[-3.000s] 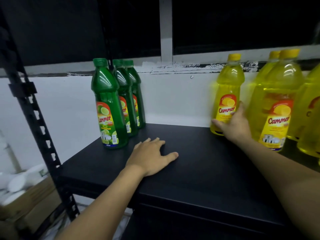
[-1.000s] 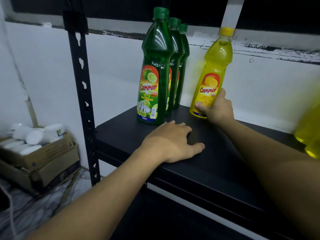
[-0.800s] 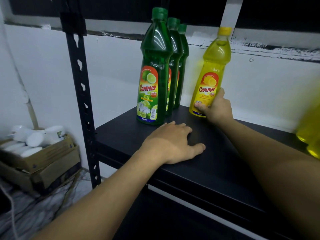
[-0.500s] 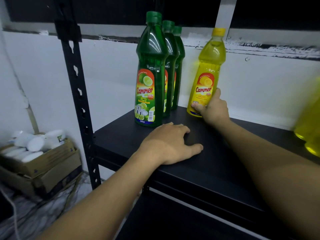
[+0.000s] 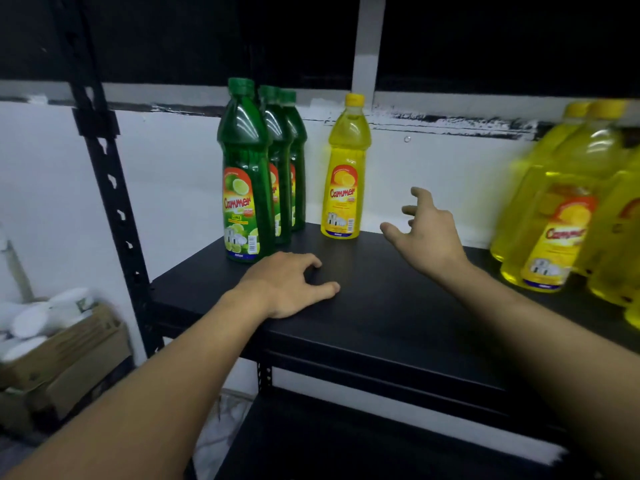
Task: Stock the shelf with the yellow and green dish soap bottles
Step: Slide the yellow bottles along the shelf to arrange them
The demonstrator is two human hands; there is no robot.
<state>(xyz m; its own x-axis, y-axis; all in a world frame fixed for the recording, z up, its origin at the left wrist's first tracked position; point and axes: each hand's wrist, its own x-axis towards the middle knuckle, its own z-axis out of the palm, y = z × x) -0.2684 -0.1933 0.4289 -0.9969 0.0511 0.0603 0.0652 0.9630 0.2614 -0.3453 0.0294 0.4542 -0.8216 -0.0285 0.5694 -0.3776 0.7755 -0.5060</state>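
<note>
Gone from the base of the lone yellow dish soap bottle, our right hand now hangs just to the bottle's right, fingers spread wide and holding nothing. Our left hand lies on the black shelf as before, fingers loosely bent, gripping nothing.

We judge the stocking partly done. Three green dish soap bottles stand upright in a file at the shelf's left end. The single yellow bottle stands upright near them, close to the white wall and touching neither the green ones nor our hand. Still to be lined up, it seems, is the blurred cluster of yellow bottles at the right end, well apart from the placed one.

Between cluster and placed bottle we see nothing standing, but our left hand rests where a front row might go, just short of the nearest green bottle. A black upright post bounds the left corner, and beyond it sits a cardboard box of white items.
</note>
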